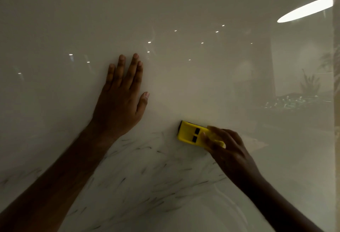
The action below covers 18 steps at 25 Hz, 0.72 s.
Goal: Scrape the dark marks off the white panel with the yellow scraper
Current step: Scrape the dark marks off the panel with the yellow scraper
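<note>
Here, hands: two, both bare
Left hand (119,101): flat on the panel, fingers spread, holding nothing
Right hand (228,151): fingers closed around the scraper
Scraper (191,134): one, yellow, two dark slots, pressed to the panel right of centre
Panel (184,7): one, white, glossy
Marks (161,180): many dark streaks, lower part, uncounted
Writing: none readable
</note>
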Each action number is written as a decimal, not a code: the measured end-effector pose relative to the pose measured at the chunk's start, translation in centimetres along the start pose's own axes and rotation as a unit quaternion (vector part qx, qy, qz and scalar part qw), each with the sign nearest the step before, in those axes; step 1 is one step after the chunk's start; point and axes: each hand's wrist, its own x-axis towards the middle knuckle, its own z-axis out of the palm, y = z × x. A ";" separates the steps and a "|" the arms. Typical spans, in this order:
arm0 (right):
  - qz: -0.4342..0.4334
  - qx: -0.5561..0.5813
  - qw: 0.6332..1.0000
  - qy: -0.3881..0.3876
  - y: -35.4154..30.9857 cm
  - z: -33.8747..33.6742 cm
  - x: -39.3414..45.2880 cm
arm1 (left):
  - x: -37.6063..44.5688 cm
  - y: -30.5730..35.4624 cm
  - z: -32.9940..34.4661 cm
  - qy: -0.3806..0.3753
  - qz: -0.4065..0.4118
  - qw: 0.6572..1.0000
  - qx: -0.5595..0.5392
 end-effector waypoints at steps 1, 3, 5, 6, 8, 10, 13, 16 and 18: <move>-0.002 -0.009 1.000 -0.007 0.5 -0.5 -0.3 | 0.0 -0.1 0.0 -0.002 0.003 1.000 0.000; 0.009 -0.030 1.000 -0.003 1.3 -1.0 0.8 | -0.1 -0.1 -0.2 -0.008 0.007 1.000 0.003; 0.024 -0.035 0.999 0.026 1.2 -0.7 3.4 | -0.3 -0.2 -0.2 -0.008 0.009 1.000 0.007; 0.026 -0.027 0.999 0.038 0.5 -0.2 4.8 | -0.4 -0.2 -0.1 -0.006 0.011 1.000 0.007; 0.006 -0.001 0.999 0.047 -1.4 0.9 6.2 | -0.5 -0.4 -0.1 -0.001 0.013 1.000 0.007; -0.032 0.009 0.999 0.024 -2.9 1.7 4.6 | -0.5 -0.6 0.0 0.000 0.019 1.000 0.002; -0.058 0.009 0.998 -0.017 -2.7 0.9 1.7 | -1.1 -1.2 0.0 -0.002 0.027 1.000 -0.007; -0.019 -0.003 1.000 0.010 -1.1 0.1 4.3 | -2.0 -2.6 -0.3 0.000 0.030 1.000 0.002; 0.004 0.002 0.999 0.037 -1.9 0.5 7.5 | -2.3 -3.5 -0.5 0.003 0.025 1.000 0.006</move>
